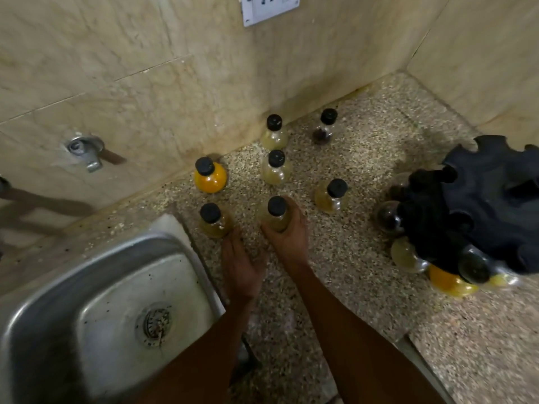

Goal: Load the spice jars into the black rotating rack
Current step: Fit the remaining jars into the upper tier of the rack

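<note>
Several black-capped spice jars stand on the speckled counter (pixel 350 258). My right hand (pixel 287 231) grips a pale yellow jar (pixel 275 212) near the middle. My left hand (pixel 240 263) lies flat, fingers straight, its tips touching another pale jar (pixel 214 221). An orange-filled jar (pixel 209 176) stands by the wall. Further jars (pixel 275 167) stand behind, one with dark spice (pixel 325 128). The black rotating rack (pixel 481 205) sits at the right, with several jars (pixel 408 256) hanging in its lower slots.
A steel sink (pixel 102 301) lies at the lower left, right beside my left hand. Tiled walls close the back and right. A tap fitting (pixel 86 150) and a socket plate (pixel 269 8) sit on the back wall.
</note>
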